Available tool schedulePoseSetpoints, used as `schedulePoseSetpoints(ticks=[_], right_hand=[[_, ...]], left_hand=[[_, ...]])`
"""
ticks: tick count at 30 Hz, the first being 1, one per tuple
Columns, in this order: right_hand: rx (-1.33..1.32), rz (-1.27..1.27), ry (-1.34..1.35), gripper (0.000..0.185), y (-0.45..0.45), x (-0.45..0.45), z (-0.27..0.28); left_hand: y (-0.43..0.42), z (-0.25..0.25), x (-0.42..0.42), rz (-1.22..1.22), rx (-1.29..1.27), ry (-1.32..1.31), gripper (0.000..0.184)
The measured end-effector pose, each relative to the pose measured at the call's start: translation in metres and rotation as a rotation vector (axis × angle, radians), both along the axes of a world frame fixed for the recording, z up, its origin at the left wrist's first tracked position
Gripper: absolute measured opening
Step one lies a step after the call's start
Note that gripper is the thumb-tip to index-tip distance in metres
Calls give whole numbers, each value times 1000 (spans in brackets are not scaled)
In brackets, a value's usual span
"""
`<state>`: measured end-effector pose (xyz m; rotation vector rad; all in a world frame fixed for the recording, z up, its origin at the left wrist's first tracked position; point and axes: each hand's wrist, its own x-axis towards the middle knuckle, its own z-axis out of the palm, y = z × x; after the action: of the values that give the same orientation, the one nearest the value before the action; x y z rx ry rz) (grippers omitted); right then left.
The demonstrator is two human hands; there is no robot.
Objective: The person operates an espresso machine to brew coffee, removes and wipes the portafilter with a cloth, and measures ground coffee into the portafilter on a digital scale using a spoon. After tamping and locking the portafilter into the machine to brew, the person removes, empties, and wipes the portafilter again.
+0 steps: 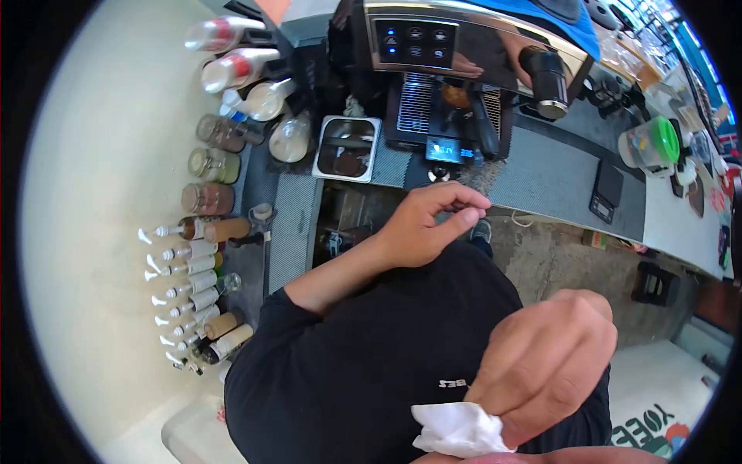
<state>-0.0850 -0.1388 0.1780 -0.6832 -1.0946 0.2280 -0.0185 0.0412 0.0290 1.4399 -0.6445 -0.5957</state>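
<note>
My right hand (549,363) is raised close to the camera, its fingers closed on a crumpled white tissue (460,429) near my face. My left hand (433,224) hovers in front of my body at the counter's front edge, loosely curled with a gap between thumb and fingers and nothing visible in it. Beyond it stands an espresso machine (487,46) with lit buttons. A small scale with a lit blue display (448,149) sits on its drip tray (415,108). A black handle (485,127) and a brownish round thing (456,95) are behind the display.
A steel container (374,151) with dark contents stands left of the machine. Jars (209,199) and pump bottles (202,282) line the left wall. Right of the machine are a black scale (607,191) and a green-lidded tub (649,145). A black stool (655,284) stands on the floor.
</note>
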Motion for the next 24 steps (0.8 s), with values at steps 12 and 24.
schedulePoseSetpoints(ticks=[12, 24], right_hand=[[-562, -897, 440, 6, -24, -34, -39], [-216, -954, 572, 40, 8, -19, -110]], left_hand=[[14, 22, -9, 37, -319, -72, 28], [22, 45, -14, 341, -194, -609, 32]])
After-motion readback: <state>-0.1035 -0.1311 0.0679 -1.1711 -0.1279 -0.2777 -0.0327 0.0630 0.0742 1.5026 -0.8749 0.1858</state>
